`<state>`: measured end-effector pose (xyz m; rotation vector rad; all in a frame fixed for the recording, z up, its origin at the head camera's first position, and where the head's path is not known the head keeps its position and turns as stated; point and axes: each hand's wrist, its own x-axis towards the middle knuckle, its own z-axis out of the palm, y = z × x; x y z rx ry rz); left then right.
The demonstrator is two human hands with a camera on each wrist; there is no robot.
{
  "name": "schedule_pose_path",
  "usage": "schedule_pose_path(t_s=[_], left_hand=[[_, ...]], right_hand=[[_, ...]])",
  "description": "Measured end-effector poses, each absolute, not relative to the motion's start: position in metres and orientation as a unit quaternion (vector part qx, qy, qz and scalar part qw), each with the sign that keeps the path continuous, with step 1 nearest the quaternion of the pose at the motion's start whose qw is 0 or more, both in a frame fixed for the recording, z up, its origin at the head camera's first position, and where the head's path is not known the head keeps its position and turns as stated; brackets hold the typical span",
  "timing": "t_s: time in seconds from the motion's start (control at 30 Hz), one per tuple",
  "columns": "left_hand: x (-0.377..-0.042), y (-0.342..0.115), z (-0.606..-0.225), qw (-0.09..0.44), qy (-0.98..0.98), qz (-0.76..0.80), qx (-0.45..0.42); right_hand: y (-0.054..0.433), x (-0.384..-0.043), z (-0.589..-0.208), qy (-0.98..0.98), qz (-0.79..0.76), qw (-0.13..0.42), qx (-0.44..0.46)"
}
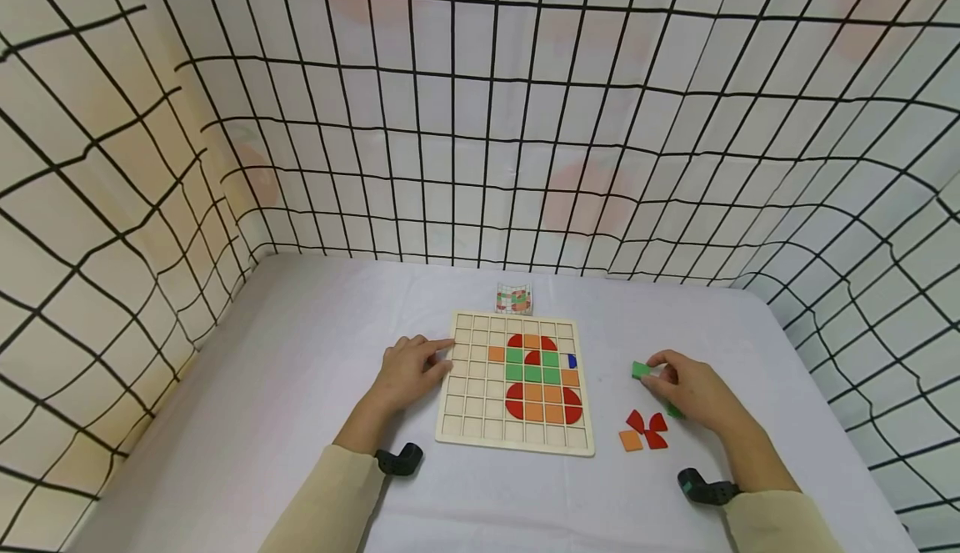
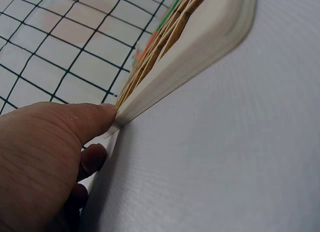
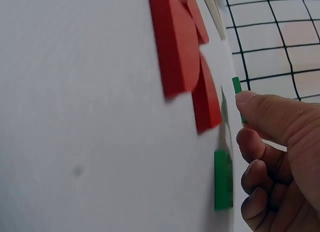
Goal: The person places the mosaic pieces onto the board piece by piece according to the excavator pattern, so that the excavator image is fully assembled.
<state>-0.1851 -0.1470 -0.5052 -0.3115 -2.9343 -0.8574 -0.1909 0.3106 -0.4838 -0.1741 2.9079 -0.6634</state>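
Left of the wooden grid board (image 1: 468, 424), my left hand (image 1: 405, 374) rests with index finger and thumb at its side edge. In the left wrist view, the thumb (image 2: 92, 119) touches the board's rim (image 2: 165, 89). Red, orange and green tiles and a blue piece (image 1: 572, 361) sit in the grid's right part. My right hand (image 1: 693, 390) pinches a green square tile (image 1: 640, 369) between thumb and fingers, right of the board. Another green tile (image 3: 223, 181) lies below that hand. Near it are several red quarter-round tiles (image 1: 656, 439) and an orange square (image 1: 631, 440).
A small card (image 1: 513, 299) with a coloured pattern stands behind the board. Black wire mesh (image 1: 465, 161) rises at the back and both sides of the white-covered table (image 1: 300, 353). Each wrist wears a black device, such as the left one (image 1: 401, 459).
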Motion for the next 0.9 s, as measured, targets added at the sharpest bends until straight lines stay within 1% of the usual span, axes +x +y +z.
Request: schedule_pose_path(t_s=[0.2,0.5,0.9], left_hand=[[-0.185,-0.147,-0.506,0.038,-0.955,-0.277,-0.103],[-0.185,-0.148,-0.506,0.038,-0.953,-0.281,-0.105],[-0.184,-0.146,-0.505,0.032,-0.954,-0.28,-0.098]], right_hand=[[0.29,-0.192,-0.479,0.968,-0.226,0.09,-0.052],[0.258,-0.192,-0.467,0.964,-0.235,0.1,-0.067],[0.213,-0.193,-0.452,0.961,-0.23,0.092,-0.125]])
